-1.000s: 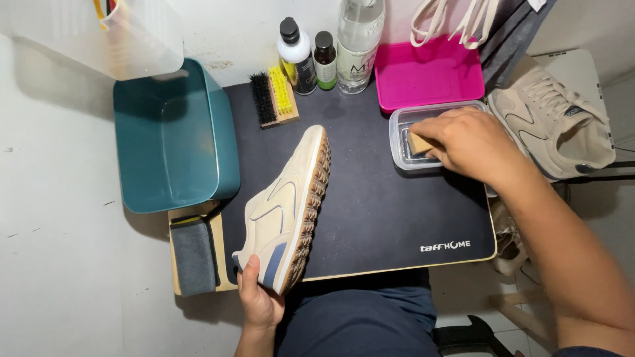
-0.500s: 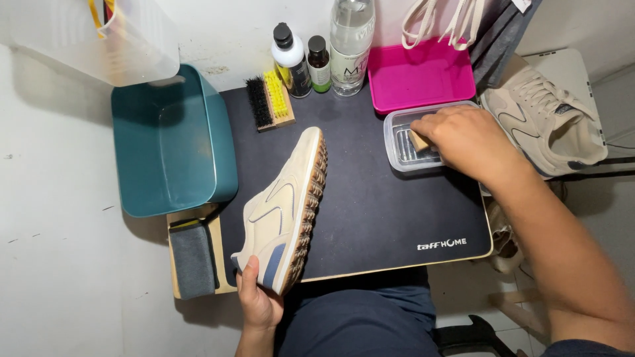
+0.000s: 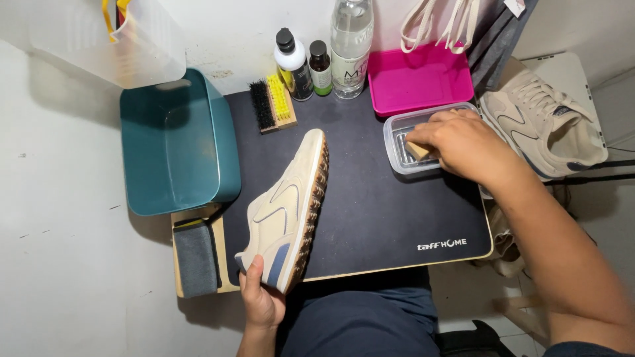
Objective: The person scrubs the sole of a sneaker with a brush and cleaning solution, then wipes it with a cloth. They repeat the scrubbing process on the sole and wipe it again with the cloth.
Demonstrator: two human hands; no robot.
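My left hand (image 3: 261,301) has its grip closed around the heel of a beige suede trainer with a blue heel patch and gum sole (image 3: 288,211), which lies on its side, toe pointing away from me, on the black rubber mat (image 3: 370,211) that covers the small wooden worktop (image 3: 225,281). My right hand (image 3: 456,142) reaches into a clear rectangular plastic tub (image 3: 397,142) at the mat's right edge, its grip narrow around a small tan block (image 3: 417,150); I cannot tell whether the block is a sponge or a brush.

Around these, a teal plastic basin (image 3: 175,149) sits left of the mat, its near corner just beside the trainer's side. A folded grey cloth (image 3: 196,258) lies on the worktop's left edge, near my left hand. At the far edge I see a wooden brush with black and yellow bristles (image 3: 272,104), a white bottle with a black cap (image 3: 293,64), a small dark bottle (image 3: 321,66) and a tall clear bottle (image 3: 350,46), then a pink plastic tray (image 3: 420,79) with pale laces (image 3: 440,23) hanging above it. The matching second trainer (image 3: 542,125) rests on a white surface to the right, well apart from the first. A translucent plastic box (image 3: 116,39) sits at upper left. Nothing lies between the trainer and the tub. The floor and wall are plain white, slightly scuffed.
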